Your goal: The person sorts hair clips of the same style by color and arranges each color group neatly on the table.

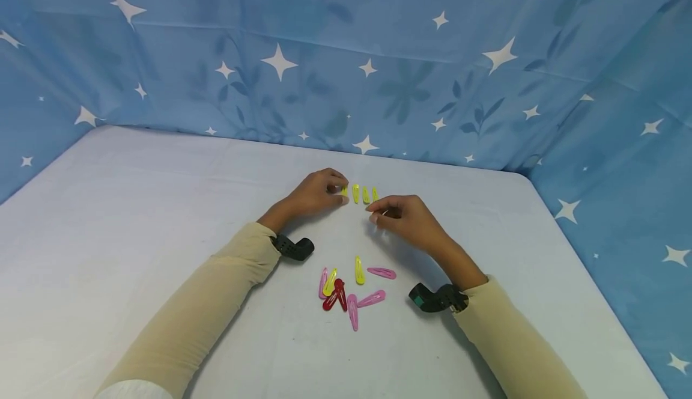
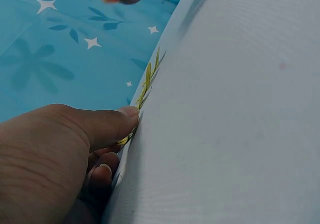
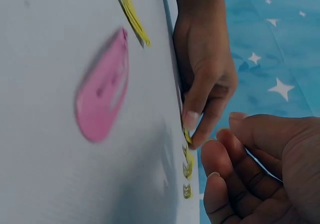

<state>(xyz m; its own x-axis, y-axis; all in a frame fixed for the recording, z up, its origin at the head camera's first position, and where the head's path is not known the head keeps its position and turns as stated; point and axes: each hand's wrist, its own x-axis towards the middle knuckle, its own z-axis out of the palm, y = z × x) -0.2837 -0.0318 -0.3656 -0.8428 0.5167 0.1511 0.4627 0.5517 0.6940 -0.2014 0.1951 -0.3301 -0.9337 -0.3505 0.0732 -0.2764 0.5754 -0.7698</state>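
At the far side of the table, my left hand (image 1: 318,191) holds a yellow snap hair clip (image 1: 344,191) between thumb and fingertips, down at the table. That clip forms the left end of a short row; beside it lie another yellow clip (image 1: 355,193) and two more to the right. My right hand (image 1: 404,221) hovers just in front of the row's right end, fingers loosely bent. Nothing shows between its fingertips in the right wrist view, where the left thumb and fingers (image 3: 202,109) close around the yellow clip (image 3: 187,135).
Nearer on the white table (image 1: 259,339) lies a loose group of hair clips: several pink ones (image 1: 353,312), two crossed red ones (image 1: 340,295) and two yellow ones (image 1: 359,270). A blue curtain (image 1: 324,86) with white stars hangs along the back and right edges.
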